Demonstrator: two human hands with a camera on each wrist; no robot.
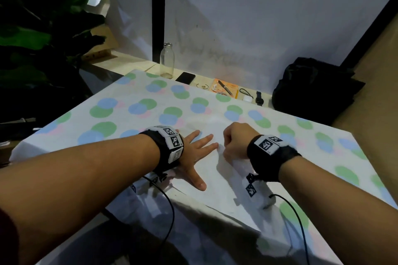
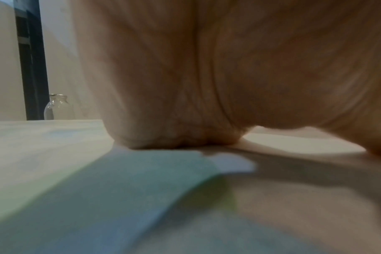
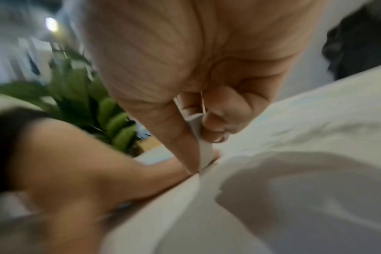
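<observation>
A white sheet of wrapping paper (image 1: 215, 180) with green, blue and pink dots lies spread over the table, its plain side folded up in the middle. My left hand (image 1: 193, 153) lies flat on the plain side, fingers spread and straight. In the left wrist view the palm (image 2: 185, 103) presses down on the paper (image 2: 98, 197). Just to its right, my right hand (image 1: 234, 142) is curled and pinches a raised fold of the paper. The right wrist view shows thumb and fingertips (image 3: 215, 127) nipping a thin paper edge (image 3: 203, 146).
Along the far edge of the table stand an empty glass bottle (image 1: 167, 60), a black phone (image 1: 185, 77), a pen on an orange card (image 1: 225, 87), a watch (image 1: 259, 98) and a black bag (image 1: 314, 88). A leafy plant (image 1: 38, 38) fills the left.
</observation>
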